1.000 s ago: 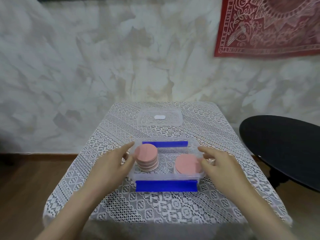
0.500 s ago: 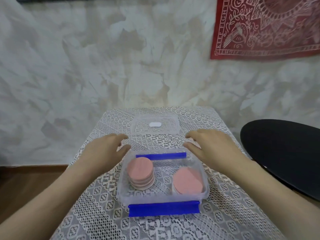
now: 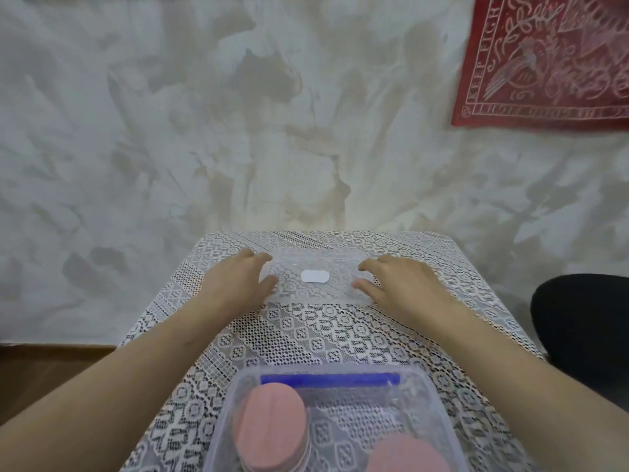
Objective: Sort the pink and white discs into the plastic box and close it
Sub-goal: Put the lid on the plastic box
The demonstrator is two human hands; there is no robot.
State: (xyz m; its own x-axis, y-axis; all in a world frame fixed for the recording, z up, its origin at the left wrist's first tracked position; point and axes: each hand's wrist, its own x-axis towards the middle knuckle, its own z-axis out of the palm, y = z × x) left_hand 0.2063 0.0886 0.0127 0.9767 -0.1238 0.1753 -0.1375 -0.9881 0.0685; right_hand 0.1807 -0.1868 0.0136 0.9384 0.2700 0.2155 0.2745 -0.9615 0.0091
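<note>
The clear plastic box [image 3: 441, 408] sits near the table's front edge, its lower part cut off by the frame. Inside stand two stacks of pink discs, one on the left [image 3: 272, 427] and one on the right [image 3: 405, 454]. A blue latch [image 3: 330, 379] runs along the box's far wall. The clear lid [image 3: 335, 264] with a white label [image 3: 315, 276] lies flat farther back. My left hand [image 3: 235, 284] is at the lid's left edge and my right hand [image 3: 405, 284] at its right edge, fingers spread and fingertips touching the lid.
A white lace cloth [image 3: 306, 332] covers the small table, which stands against a mottled wall. A black round table [image 3: 585, 321] is close on the right. A red patterned cloth [image 3: 551, 59] hangs on the wall at the upper right.
Both hands left the box's sides and reached back to the lid. The view moved forward, so the box now sits at the bottom of the frame.
</note>
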